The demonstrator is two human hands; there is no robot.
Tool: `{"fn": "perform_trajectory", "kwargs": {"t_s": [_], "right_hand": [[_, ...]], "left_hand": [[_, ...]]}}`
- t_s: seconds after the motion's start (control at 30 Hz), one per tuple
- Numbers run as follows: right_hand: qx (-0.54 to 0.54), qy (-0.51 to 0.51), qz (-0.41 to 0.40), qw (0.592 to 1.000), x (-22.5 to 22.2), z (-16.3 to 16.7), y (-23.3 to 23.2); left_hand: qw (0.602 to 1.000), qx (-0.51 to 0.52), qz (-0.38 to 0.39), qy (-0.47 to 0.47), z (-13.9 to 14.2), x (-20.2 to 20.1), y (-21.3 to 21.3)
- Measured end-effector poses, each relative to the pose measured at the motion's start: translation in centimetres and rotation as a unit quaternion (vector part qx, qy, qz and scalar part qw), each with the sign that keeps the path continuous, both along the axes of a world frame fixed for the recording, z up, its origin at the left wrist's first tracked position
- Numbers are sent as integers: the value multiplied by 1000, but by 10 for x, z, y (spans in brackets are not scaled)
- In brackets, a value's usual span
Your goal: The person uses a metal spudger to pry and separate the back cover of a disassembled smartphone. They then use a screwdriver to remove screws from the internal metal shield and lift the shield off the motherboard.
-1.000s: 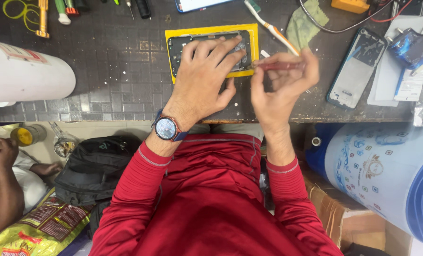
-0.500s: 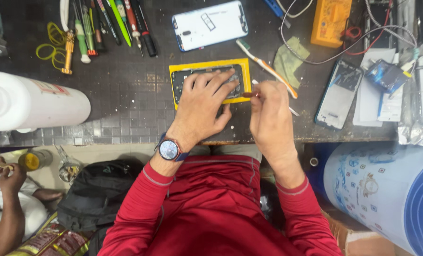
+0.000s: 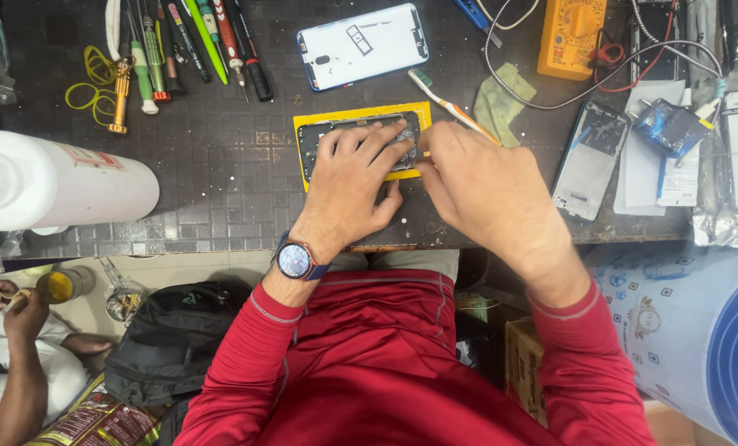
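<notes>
Opened phone, back cover off and internals exposed, lies on a yellow mat at mid-bench. Left hand is spread flat over it, fingers pressing it down; right hand has fingertips pinched at its right edge, on what I cannot tell. Detached white back cover lies above the mat, so disassembly looks done and inside work unfinished.

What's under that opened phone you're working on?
A yellow mat lies under the opened phone; its edges show around it. The left hand covers the phone's lower part.
</notes>
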State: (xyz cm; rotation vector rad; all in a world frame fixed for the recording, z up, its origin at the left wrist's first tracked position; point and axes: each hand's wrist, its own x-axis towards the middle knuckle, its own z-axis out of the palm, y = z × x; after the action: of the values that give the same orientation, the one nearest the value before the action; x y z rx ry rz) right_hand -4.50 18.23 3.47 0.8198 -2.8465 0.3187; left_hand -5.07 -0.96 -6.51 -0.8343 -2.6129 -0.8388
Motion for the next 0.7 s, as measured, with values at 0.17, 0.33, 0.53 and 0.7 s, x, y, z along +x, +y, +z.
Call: {"fn": "perform_trajectory", "kwargs": {"t_s": [0.17,0.33,0.53,0.7], "right_hand": [[124,-20,-22,992,-2,8,3],[159,13,-8,987,-7,6,4],[119,-17,20,993,-13,10,9],[169,18,-16,985,-16,8,8]], "left_hand": [[1000,-2,0,-1,2,0,-1],[1000,2,-3,-1,1,0,-1],[1000,-3,1,4,2,-1,0],[1000,-4,3,6,1,-1,0]]}}
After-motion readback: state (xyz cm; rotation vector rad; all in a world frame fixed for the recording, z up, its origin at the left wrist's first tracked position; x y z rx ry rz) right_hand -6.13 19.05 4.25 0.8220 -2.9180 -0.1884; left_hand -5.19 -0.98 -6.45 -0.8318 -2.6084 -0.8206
